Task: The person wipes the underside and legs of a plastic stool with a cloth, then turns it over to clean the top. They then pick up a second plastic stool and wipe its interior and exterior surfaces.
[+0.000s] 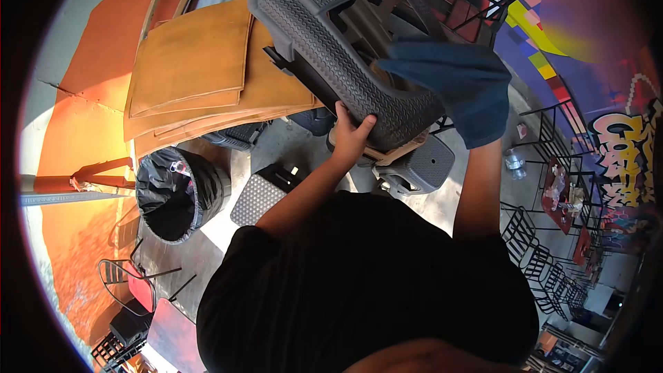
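Observation:
A dark grey plastic chair with a woven rattan-like texture is tilted in front of me, its open frame facing up and right. My left hand is closed on the near edge of its broad textured panel, thumb on top. A dark blue cloth covers my right hand, hiding its fingers; only the wrist shows below the cloth. The cloth overlaps the chair's right side in this view. Under the chair's near end is a grey plastic stool.
Brown flat sheets are stacked at the left. Below them stands a bin lined with a black bag, beside a dotted grey stool top. Black metal chairs and red tables line the right by a painted wall.

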{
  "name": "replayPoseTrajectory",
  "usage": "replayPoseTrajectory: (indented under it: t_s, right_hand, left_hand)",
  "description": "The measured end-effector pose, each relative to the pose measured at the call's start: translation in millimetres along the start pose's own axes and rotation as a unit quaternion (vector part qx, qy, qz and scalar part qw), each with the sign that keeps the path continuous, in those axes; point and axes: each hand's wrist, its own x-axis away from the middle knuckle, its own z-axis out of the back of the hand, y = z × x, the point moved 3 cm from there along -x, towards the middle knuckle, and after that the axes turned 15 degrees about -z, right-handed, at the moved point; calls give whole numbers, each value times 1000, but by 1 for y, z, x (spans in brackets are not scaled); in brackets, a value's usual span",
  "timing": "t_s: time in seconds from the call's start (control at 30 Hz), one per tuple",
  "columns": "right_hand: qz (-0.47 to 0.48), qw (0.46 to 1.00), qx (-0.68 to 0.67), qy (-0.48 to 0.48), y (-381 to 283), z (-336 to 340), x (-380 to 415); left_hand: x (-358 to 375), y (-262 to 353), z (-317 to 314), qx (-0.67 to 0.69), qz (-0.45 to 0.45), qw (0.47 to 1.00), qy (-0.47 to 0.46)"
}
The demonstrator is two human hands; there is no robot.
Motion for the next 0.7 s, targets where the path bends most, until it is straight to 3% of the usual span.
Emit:
replayPoseTrajectory:
  t_s: [0.17,0.27,0.33,0.4,0.47,0.5,0.57,0.7]
  right_hand:
    - [-223,957,-179,56,36,59,17]
    - [-289,897,-333,-14,68,66,40]
    - [-232,959,-161,-3,79,59,58]
    - [-154,982,109,18,121,-13,122]
    - [-199,979,-25,-33,140,-55,161]
    - [-234,953,-187,-55,115,-59,152]
    - [-93,984,-151,5,78,-72,128]
    - [-109,961,-255,-25,29,-48,122]
  left_hand:
    - [-4,4,-8,16,-3,1000,12]
    - [-6,2,-10,-22,-12,1000,11]
    - [-6,1,-12,-42,-18,999,26]
    - [-6,1,-12,-64,-32,997,36]
    - [-7,4,-15,-113,-46,992,45]
    - [-5,4,-19,-119,-60,989,57]
    - [-5,5,-23,-134,-91,983,82]
    - [-5,-10,-13,-154,-115,975,115]
